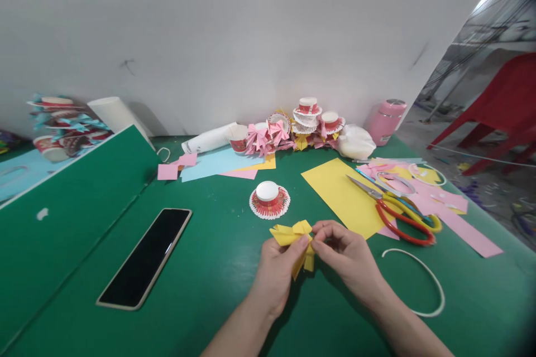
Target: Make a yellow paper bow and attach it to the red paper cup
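A folded yellow paper bow (302, 227) is held over the green table, low in the middle of the head view. My left hand (278, 270) grips it from the left, thumb on top. At its right edge my right hand (345, 251) is closed, thumb and index finger pinched together; whatever lies between these fingertips is too small to make out. Just beyond the bow stands a red and white paper-cup hat (268, 194) with a fringed brim.
A phone (146, 256) lies at left by a green board (79, 217). Scissors (404, 223), yellow paper (335, 189), pink scraps (464, 228) and a white ring (439, 290) lie at right. Behind stand decorated cups (307, 111) and a pink bottle (386, 122).
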Motion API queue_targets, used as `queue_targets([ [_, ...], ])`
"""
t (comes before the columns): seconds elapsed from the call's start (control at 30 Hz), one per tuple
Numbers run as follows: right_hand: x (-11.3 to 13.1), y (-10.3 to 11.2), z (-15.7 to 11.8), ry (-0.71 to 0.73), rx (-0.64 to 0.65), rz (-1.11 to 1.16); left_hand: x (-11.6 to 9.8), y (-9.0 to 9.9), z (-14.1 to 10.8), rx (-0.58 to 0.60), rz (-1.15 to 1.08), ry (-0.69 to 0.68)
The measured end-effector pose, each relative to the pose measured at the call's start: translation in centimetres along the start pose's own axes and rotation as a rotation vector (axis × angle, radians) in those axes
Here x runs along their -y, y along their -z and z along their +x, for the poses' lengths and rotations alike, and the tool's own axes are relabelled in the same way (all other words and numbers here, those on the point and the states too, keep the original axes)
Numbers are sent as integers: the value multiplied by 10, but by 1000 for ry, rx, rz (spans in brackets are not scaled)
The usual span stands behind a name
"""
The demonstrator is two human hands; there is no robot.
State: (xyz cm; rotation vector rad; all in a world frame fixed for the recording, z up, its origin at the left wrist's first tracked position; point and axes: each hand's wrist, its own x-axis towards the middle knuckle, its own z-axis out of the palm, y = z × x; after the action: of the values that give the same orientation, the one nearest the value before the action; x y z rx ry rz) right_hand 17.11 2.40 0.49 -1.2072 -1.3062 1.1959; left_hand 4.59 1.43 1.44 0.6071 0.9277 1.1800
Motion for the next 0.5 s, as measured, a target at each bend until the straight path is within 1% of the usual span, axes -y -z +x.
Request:
queue_targets([
  [0.13, -3, -2, 0, 8, 6, -9, 0, -1, 2, -38, -29, 26],
  [0.27, -4, -3, -1, 65, -13, -127, 1, -3, 3, -72, -74, 47],
  [0.4, -3, -2, -2, 151, -62, -227, 1, -3, 2, -77, -84, 20],
  [0.5, -2, -2, -3, 149, -51, -236, 2, -2, 2, -87, -74, -4],
])
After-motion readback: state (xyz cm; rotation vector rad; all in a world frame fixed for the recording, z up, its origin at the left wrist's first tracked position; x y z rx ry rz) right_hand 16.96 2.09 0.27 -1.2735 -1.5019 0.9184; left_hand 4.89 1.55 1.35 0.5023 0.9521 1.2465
